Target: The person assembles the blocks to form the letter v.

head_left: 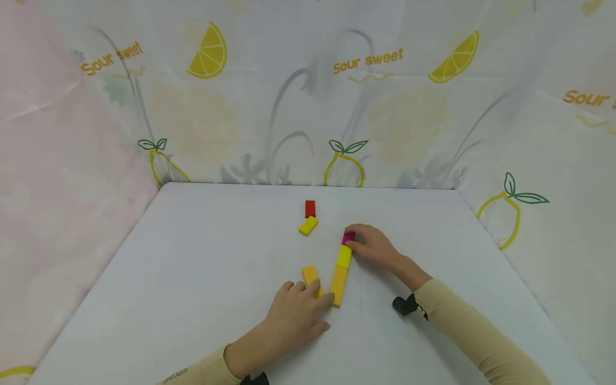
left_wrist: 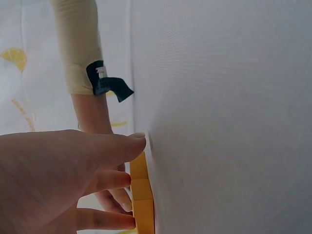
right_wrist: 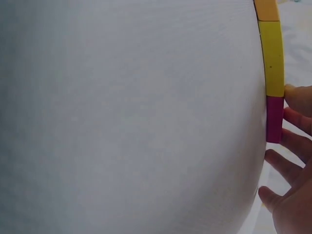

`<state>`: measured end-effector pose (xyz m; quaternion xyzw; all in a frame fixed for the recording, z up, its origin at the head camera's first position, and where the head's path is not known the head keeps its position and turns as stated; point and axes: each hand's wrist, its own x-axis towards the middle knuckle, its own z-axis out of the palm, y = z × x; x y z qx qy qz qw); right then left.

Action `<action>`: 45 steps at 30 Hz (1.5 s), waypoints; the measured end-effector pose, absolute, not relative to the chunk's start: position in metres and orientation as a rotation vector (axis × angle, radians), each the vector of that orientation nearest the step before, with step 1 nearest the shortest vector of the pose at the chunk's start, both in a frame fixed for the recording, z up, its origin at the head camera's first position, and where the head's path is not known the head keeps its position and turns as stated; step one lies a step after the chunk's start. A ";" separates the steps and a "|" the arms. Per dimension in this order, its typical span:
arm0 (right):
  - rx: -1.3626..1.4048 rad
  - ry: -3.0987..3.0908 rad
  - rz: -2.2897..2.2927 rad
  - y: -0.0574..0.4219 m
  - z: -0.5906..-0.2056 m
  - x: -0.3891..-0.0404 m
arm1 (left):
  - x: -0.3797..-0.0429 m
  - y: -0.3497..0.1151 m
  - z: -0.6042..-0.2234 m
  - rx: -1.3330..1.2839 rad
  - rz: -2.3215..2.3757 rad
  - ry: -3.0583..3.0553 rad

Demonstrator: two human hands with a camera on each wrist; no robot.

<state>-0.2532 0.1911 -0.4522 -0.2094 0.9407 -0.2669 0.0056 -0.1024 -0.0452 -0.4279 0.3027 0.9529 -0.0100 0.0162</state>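
A person's right hand [head_left: 377, 248] pinches a small magenta rectangular block [head_left: 346, 237] between thumb and fingers, on a smooth white worktop [head_left: 216, 240]. The magenta block is the far end of a straight line: next, touching it end to end, comes a bright yellow rectangular block [head_left: 344, 256], then an orange-yellow section [head_left: 339, 286] at the near end; whether that is one block or more, I cannot tell. The left hand [head_left: 295, 313] lies palm down with its fingers apart, the index fingertip at the line's near end, other fingers over a separate orange-yellow block [head_left: 309, 274] that slants just left of the line. Farther back, left of the line, a loose yellow block [head_left: 308, 226] lies at an angle, its far corner at the near end of a red rectangular block [head_left: 310, 208]. Beyond hangs pale cloth [head_left: 409, 21] printed with lemons.
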 end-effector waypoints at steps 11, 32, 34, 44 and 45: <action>-0.610 2.939 -0.845 0.191 -0.451 -0.255 | -0.105 -0.045 -0.428 0.935 0.007 2.993; -0.591 2.910 -0.878 0.190 -0.450 -0.253 | -0.140 -0.068 -0.422 0.739 0.394 3.040; -0.595 2.911 -0.873 0.190 -0.450 -0.252 | -0.145 -0.071 -0.420 0.723 0.409 3.045; -0.605 2.909 -0.904 0.190 -0.451 -0.251 | -0.169 -0.081 -0.425 0.699 0.393 3.121; -0.605 2.908 -0.908 0.190 -0.451 -0.251 | -0.171 -0.082 -0.427 0.693 0.395 3.133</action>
